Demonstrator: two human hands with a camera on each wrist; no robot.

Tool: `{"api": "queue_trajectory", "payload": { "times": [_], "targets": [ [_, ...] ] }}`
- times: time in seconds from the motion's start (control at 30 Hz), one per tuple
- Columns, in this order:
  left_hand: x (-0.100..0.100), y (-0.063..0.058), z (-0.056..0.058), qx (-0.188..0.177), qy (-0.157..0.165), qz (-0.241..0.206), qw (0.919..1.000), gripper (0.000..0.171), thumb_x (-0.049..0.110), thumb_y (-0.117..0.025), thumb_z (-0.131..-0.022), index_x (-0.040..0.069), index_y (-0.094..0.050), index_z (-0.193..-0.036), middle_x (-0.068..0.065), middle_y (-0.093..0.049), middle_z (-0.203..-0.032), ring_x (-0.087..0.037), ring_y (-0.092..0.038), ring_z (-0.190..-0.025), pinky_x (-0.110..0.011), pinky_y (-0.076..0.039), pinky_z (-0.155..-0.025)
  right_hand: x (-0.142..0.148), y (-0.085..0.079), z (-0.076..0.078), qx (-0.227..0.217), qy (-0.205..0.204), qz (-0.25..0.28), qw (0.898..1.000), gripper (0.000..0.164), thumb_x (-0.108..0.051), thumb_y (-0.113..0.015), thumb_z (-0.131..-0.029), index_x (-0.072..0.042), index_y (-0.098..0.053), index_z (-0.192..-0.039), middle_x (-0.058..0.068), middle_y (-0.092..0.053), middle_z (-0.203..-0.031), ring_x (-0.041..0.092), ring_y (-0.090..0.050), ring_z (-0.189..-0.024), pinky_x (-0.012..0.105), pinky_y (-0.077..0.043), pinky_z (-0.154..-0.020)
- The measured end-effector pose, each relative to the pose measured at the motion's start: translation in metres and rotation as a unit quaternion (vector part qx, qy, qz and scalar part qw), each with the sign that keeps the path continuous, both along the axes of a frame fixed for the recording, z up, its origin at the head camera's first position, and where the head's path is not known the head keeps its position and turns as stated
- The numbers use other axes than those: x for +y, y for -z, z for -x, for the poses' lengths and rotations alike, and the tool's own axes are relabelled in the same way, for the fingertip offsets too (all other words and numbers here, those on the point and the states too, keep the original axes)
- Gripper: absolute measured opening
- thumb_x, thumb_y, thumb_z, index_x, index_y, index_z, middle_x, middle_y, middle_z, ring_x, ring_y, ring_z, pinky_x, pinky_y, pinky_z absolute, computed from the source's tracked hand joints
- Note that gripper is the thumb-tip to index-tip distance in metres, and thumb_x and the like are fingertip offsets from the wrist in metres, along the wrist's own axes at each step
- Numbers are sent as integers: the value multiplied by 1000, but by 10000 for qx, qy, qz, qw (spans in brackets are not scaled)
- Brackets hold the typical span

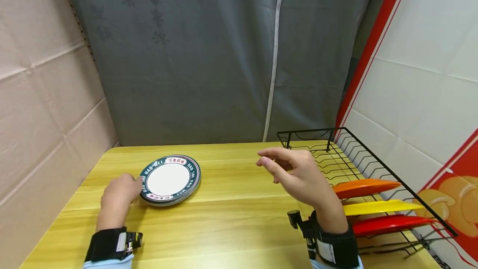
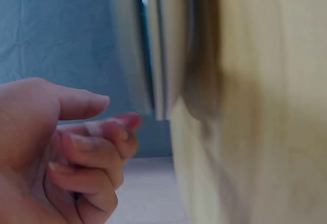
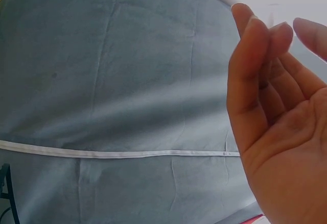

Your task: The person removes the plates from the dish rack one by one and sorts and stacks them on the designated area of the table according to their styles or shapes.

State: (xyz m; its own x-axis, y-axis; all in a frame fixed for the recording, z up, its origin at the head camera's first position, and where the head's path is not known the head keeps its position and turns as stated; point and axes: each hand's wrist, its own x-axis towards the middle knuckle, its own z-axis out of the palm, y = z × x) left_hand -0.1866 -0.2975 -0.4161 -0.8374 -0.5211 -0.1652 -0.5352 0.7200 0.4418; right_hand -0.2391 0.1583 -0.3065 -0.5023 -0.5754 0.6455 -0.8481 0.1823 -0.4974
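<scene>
A small stack of round plates point(image 1: 168, 179) lies on the table, the top one white with a dark green lettered rim. My left hand point(image 1: 119, 194) is at the left edge of the stack. In the left wrist view, the thumb and loosely bent fingers point(image 2: 92, 152) are close beside the plate edges point(image 2: 158, 45), and nothing is between them. My right hand point(image 1: 300, 173) hovers in front of the black wire rack point(image 1: 373, 155), fingers loosely bent and holding nothing. The right wrist view shows the palm and fingers point(image 3: 250, 81) without any object.
Standing in the rack at the right are an orange plate point(image 1: 366, 187), a yellow plate point(image 1: 381, 207) and a red plate point(image 1: 392, 224). A grey curtain point(image 1: 186, 61) hangs behind the wooden table point(image 1: 224, 223). White-and-red sheeting point(image 1: 422, 53) covers the right wall.
</scene>
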Motion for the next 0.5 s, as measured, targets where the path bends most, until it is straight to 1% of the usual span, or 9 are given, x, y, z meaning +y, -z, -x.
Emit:
{"api": "queue_trajectory", "payload": {
  "times": [0.1, 0.2, 0.27, 0.3, 0.37, 0.4, 0.43, 0.47, 0.5],
  "targets": [
    [4, -8, 0, 287, 25, 51, 9996, 56, 34, -43, -112, -15, -56, -139, -33, -65, -116, -42, -60, -96, -47, -52, -76, 0, -1, 0, -19, 20, -41, 10000, 20, -2, -68, -102, -5, -77, -120, 9, -82, -103, 8, -63, -61, 23, -57, -56],
    [11, -21, -1, 839, 161, -3, 9963, 60, 39, -41, -113, -10, -55, -142, -36, -62, -130, -43, -59, -102, -47, -53, -79, 1, -1, 0, -63, 67, -83, 9999, 20, -2, -67, -102, -5, -76, -120, 9, -82, -103, 9, -63, -61, 23, -58, -56],
    [19, -33, -4, 1310, 317, -155, 9908, 61, 46, -40, -113, -6, -60, -139, -33, -66, -127, -40, -61, -103, -43, -54, -78, 1, -1, 0, -105, 91, -107, 9998, 20, -2, -68, -102, -5, -76, -120, 8, -82, -103, 11, -63, -61, 23, -58, -56],
    [24, -40, -7, 1576, 422, -305, 9861, 62, 49, -40, -113, -4, -62, -136, -30, -68, -122, -37, -61, -101, -39, -53, -76, 1, -1, 0, -133, 102, -122, 9998, 20, -3, -68, -102, -6, -76, -120, 8, -82, -103, 11, -63, -61, 23, -58, -57],
    [36, -55, -14, 2144, 725, -454, 9730, 58, 52, -42, -112, 3, -66, -130, -22, -72, -112, -31, -62, -98, -32, -54, -75, 1, -1, 0, -164, 98, -133, 9997, 20, -3, -68, -102, -6, -76, -120, 7, -82, -104, 12, -64, -62, 23, -58, -58],
    [44, -63, -19, 2448, 923, -496, 9639, 53, 52, -44, -112, 7, -68, -127, -17, -73, -108, -27, -63, -97, -28, -54, -75, 0, -1, 0, -164, 107, -134, 9997, 20, -3, -68, -102, -6, -77, -119, 6, -82, -104, 11, -64, -63, 23, -59, -58],
    [52, -71, -24, 2769, 1140, -528, 9527, 47, 49, -48, -112, 10, -70, -124, -12, -74, -104, -22, -63, -96, -24, -54, -75, 0, -1, 0, -151, 118, -129, 9997, 19, -3, -68, -102, -6, -77, -119, 6, -82, -104, 11, -64, -63, 23, -59, -59],
    [61, -78, -29, 3117, 1396, -518, 9385, 38, 44, -53, -111, 12, -72, -120, -9, -74, -103, -17, -63, -95, -19, -54, -77, 0, -1, 0, -138, 127, -112, 9998, 19, -3, -68, -102, -6, -77, -119, 6, -82, -104, 11, -65, -64, 24, -60, -59],
    [70, -85, -34, 3496, 1647, -476, 9211, 29, 38, -57, -111, 14, -74, -116, -6, -75, -101, -13, -64, -94, -16, -53, -79, 0, -1, 0, -106, 155, -92, 9998, 19, -3, -68, -102, -6, -77, -118, 5, -82, -103, 10, -65, -64, 24, -60, -60]
  ]
}}
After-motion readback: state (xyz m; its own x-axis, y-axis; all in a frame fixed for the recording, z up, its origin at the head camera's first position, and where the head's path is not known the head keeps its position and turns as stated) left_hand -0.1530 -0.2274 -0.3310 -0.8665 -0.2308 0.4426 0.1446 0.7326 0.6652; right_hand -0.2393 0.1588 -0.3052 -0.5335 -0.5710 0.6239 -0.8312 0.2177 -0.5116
